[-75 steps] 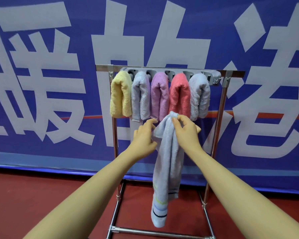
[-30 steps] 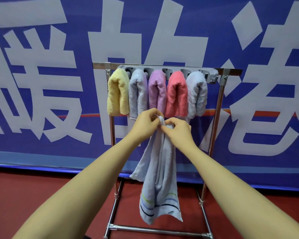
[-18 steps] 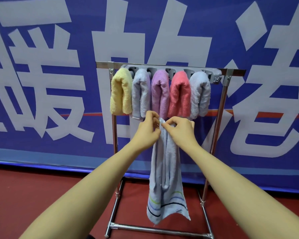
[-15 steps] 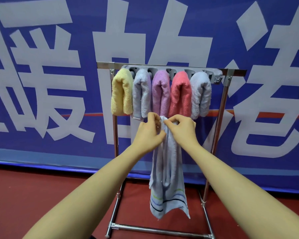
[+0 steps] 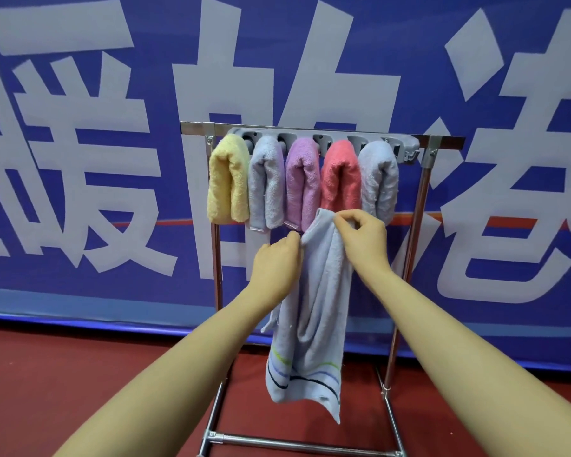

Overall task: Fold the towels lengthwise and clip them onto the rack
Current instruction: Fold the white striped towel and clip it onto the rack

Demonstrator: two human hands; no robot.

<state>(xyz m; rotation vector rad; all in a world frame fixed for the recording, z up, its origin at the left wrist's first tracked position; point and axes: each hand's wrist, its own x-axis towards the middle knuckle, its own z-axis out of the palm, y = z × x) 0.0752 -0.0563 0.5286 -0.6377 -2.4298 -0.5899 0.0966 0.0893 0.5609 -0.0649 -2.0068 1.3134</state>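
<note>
One towel: a pale blue towel (image 5: 314, 311) with thin dark, blue and green stripes near its bottom edge is hanging down in soft folds in front of the rack (image 5: 422, 206).
Towel place: it is dangling below the five clipped towels, under the pink towel (image 5: 340, 176), and its bottom end is hanging above the rack's low bar.
Right hand (image 5: 363, 239): it is pinching the towel's top corner between thumb and finger, just under the pink towel.
Left hand (image 5: 277, 262): it is touching the towel's left edge a bit lower; I cannot tell if it is gripping.
On the rack: a yellow towel (image 5: 228, 179), a light blue towel (image 5: 266, 183), a purple towel (image 5: 302, 183), the pink one and a grey-blue towel (image 5: 378, 176) are hanging folded from the grey clip bar (image 5: 406, 148).
</note>
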